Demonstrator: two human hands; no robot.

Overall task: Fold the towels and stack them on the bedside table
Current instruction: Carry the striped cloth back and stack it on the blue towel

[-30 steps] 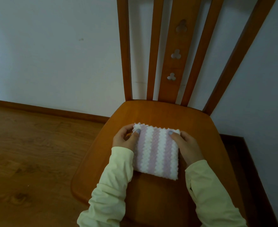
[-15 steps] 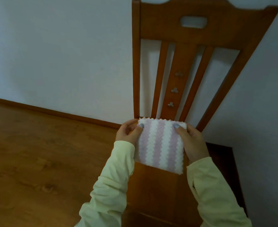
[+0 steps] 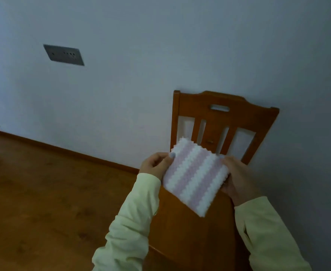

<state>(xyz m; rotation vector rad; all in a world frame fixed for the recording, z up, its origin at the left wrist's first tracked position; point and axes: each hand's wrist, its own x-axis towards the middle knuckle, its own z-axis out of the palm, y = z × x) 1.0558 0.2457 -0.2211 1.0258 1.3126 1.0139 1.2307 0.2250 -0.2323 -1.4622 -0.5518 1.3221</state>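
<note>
A small folded towel (image 3: 194, 176) with pink and white stripes is held up in the air in front of the chair. My left hand (image 3: 155, 165) pinches its upper left corner, thumb on top. My right hand (image 3: 236, 177) grips its right edge, the fingers partly hidden behind the cloth. No bedside table is in view.
A wooden chair (image 3: 215, 112) stands against the white wall, its seat (image 3: 188, 231) below my hands. Wooden floor (image 3: 43, 192) spreads to the left, edged by a skirting board. A grey socket plate (image 3: 64, 55) sits on the wall at the upper left.
The folded towel has been lifted off the chair seat by both hands and tilted. My view has risen and swung left, so the chair now sits lower and further right.
</note>
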